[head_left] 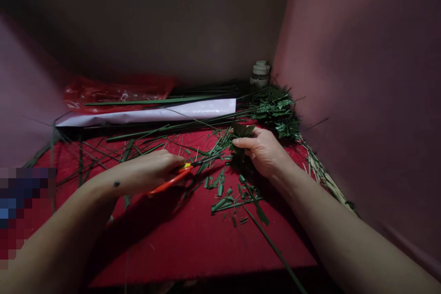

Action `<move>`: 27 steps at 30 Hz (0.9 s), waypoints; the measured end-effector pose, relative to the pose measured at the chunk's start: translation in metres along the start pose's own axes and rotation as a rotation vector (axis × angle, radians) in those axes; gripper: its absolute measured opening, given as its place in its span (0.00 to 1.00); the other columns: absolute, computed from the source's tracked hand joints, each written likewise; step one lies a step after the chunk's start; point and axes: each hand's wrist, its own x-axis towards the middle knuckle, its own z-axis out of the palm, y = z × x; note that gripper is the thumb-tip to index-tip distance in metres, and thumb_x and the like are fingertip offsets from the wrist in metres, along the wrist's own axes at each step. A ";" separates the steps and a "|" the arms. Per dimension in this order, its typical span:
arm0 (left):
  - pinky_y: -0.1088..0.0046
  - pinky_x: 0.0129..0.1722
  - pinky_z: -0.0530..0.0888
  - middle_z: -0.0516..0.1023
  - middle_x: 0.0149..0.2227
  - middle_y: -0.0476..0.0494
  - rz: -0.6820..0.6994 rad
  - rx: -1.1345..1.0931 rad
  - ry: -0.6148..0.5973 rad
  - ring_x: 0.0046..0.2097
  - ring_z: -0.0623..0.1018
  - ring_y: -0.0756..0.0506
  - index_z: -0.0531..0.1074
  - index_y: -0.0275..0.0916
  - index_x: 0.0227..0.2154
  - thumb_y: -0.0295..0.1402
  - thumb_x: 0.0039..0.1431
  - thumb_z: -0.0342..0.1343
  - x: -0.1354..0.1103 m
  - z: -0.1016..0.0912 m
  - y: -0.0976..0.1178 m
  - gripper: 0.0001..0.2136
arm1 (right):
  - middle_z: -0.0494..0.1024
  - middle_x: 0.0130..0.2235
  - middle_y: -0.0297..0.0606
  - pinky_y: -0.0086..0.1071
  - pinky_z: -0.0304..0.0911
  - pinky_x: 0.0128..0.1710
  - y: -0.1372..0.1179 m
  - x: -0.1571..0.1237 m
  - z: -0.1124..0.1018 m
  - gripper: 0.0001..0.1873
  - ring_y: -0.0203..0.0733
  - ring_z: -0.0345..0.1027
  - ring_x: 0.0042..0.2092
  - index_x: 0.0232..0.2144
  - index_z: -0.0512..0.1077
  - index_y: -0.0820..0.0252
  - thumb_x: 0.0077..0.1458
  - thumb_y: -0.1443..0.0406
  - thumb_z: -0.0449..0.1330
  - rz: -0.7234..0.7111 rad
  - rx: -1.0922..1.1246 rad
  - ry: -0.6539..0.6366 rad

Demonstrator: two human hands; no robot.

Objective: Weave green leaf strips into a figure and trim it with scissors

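My left hand (156, 172) is closed round the orange handles of a pair of scissors (186, 171), whose dark blades point right toward the leaves. My right hand (263, 151) is closed on a small bunch of folded green leaf pieces (241, 134), held just above the red cloth (193, 234). The scissor tips lie a short way left of that bunch. Several short green leaf offcuts (223, 193) lie scattered on the cloth between and below my hands.
Long green leaf strips (155, 101) and a white sheet (158, 114) lie across the back, over red plastic (117, 89). A heap of finished green pieces (277, 112) sits back right beside a small white jar (260, 73). Pale sticks (324, 174) run along the right wall.
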 end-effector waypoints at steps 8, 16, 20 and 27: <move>0.73 0.20 0.50 0.69 0.17 0.48 -0.015 0.236 0.134 0.18 0.61 0.51 0.70 0.42 0.22 0.43 0.54 0.46 0.008 0.009 -0.006 0.14 | 0.74 0.28 0.34 0.33 0.65 0.30 0.002 -0.001 0.002 0.14 0.37 0.68 0.27 0.29 0.67 0.63 0.36 0.69 0.66 -0.089 0.052 -0.032; 0.75 0.24 0.61 0.74 0.25 0.45 -0.084 0.239 0.224 0.26 0.72 0.48 0.70 0.41 0.29 0.41 0.55 0.46 0.010 0.020 0.009 0.11 | 0.75 0.32 0.35 0.30 0.64 0.29 0.002 -0.002 0.006 0.15 0.36 0.68 0.29 0.31 0.70 0.62 0.36 0.70 0.66 -0.058 0.174 -0.097; 0.74 0.30 0.66 0.75 0.31 0.43 -0.027 0.262 0.269 0.31 0.74 0.47 0.69 0.40 0.33 0.40 0.58 0.44 0.011 0.024 0.007 0.12 | 0.75 0.30 0.34 0.28 0.64 0.32 -0.001 -0.005 0.010 0.14 0.34 0.68 0.29 0.29 0.70 0.62 0.34 0.72 0.66 -0.062 0.202 -0.076; 0.68 0.36 0.68 0.75 0.36 0.39 0.023 0.406 0.307 0.36 0.75 0.43 0.69 0.36 0.35 0.39 0.61 0.41 0.012 0.021 0.010 0.15 | 0.76 0.32 0.35 0.29 0.65 0.34 -0.001 -0.007 0.012 0.16 0.36 0.70 0.31 0.31 0.69 0.62 0.36 0.72 0.66 -0.047 0.191 -0.078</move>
